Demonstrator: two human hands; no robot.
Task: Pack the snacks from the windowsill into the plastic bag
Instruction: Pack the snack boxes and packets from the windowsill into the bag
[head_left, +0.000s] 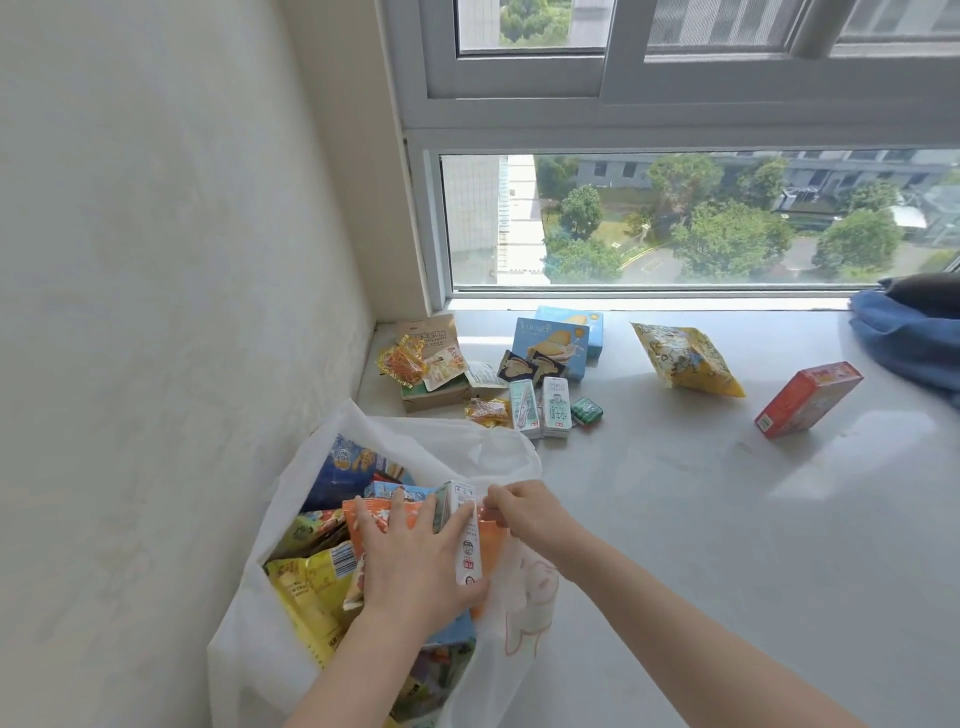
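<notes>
Snacks (540, 374), red box (808, 399), blue cloth (909, 338) on windowsill (727, 519).

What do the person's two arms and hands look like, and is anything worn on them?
Both forearms are bare as far as the picture shows: no sleeves, watch or bracelet. The left hand and the right hand wear no gloves and no visible rings. The fingernails look short and unpainted.

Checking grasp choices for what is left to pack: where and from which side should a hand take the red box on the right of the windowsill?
The red box lies tilted, its near end down on the sill and its far end raised. Best to come from above and pinch across its two long sides near the middle; both look free, with nothing touching it.
</notes>
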